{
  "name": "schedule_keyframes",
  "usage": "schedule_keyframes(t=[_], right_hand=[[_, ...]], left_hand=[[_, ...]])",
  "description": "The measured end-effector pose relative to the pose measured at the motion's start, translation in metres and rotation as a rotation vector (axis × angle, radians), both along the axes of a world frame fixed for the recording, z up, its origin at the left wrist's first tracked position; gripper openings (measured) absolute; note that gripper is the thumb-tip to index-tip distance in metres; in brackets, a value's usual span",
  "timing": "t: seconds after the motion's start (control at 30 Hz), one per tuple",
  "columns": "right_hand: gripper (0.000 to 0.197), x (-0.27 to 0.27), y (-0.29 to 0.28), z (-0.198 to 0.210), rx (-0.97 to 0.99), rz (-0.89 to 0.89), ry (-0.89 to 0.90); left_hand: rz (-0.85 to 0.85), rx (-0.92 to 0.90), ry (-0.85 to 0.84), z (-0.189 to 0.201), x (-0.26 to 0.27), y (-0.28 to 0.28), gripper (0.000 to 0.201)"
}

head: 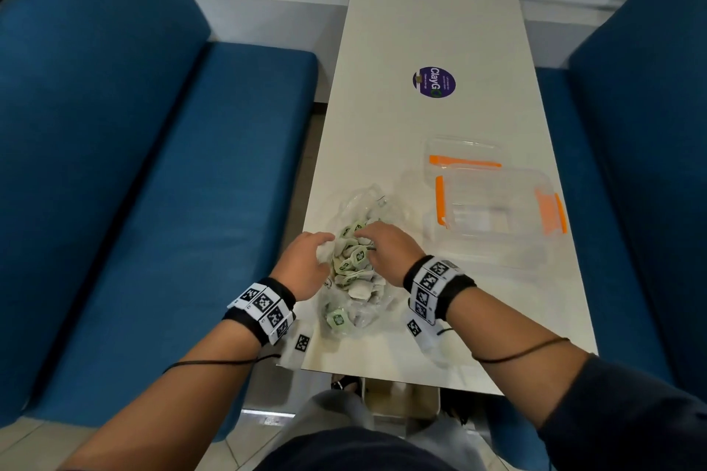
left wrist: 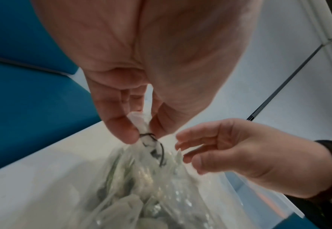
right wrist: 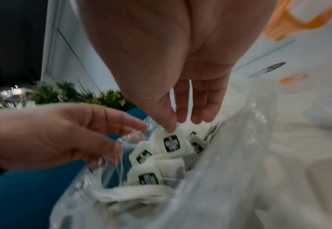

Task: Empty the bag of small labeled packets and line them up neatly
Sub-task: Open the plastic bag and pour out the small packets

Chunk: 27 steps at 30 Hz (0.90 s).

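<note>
**Spill risk at the near left edge**

Long white desk (head: 421, 31), with plenty of bare surface on the far half. Clear container (head: 497, 210) with orange clips on the right, its lid (head: 463, 149) just beyond it. Both near enough to be knocked by a quick sweep of the right arm.

Clear plastic bag (head: 355, 314) lying at the near left of the desk, close to the left edge, bulging with small green-labelled packets (head: 359, 254). None laid out yet. Likely trouble if tipped out where it lies: packets sliding over the edge onto the blue bench or the floor.

Left hand (head: 302, 268) gripping the bag's twisted neck between thumb and fingertips. Right hand (head: 386, 247) over the bag with fingers nearly straight, tips on the film above a packet. Cannot tell whether pinching the plastic or only touching.

Thin film, so a hard tug on the neck could tear it and dump everything at once. Fine threads among the packets, seen from the right wrist, liable to tangle and drag several out together.

Black tie (left wrist: 147, 135) wound round the neck just below the left fingers. Small, tight-looking and easy to fumble.
</note>
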State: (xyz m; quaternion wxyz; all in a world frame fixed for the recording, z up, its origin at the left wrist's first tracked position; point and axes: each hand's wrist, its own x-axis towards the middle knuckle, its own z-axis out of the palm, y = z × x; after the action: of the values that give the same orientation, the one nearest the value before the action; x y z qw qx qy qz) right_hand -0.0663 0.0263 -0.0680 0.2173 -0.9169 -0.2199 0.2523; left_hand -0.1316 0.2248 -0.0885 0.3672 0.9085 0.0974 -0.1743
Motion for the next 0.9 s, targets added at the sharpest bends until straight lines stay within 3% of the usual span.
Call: schedule_keyframes(t=[0.2,0.43,0.53,0.7,0.9], right_hand=[[0.030,0.017,0.012,-0.011,-0.126,-0.017,0.061],[0.026,0.029,-0.004,0.012,0.066,-0.106,0.041],[0.021,0.035,-0.005,0.022,0.140,-0.079,0.032],[0.015,0.033,0.004,0.039,0.273,-0.010,0.075],[0.015,0.035,0.012,0.031,0.346,-0.041,0.120]], left_hand=[[0.048,-0.020,-0.060,0.007,0.017,0.007,0.048],[0.047,0.031,-0.150,0.017,0.018,0.012,0.035],[0.090,-0.081,-0.229,0.027,0.022,0.007,0.030],[0.088,-0.391,-0.190,0.038,0.030,-0.008,0.030],[0.164,-0.405,-0.128,0.032,0.028,0.001,0.028]])
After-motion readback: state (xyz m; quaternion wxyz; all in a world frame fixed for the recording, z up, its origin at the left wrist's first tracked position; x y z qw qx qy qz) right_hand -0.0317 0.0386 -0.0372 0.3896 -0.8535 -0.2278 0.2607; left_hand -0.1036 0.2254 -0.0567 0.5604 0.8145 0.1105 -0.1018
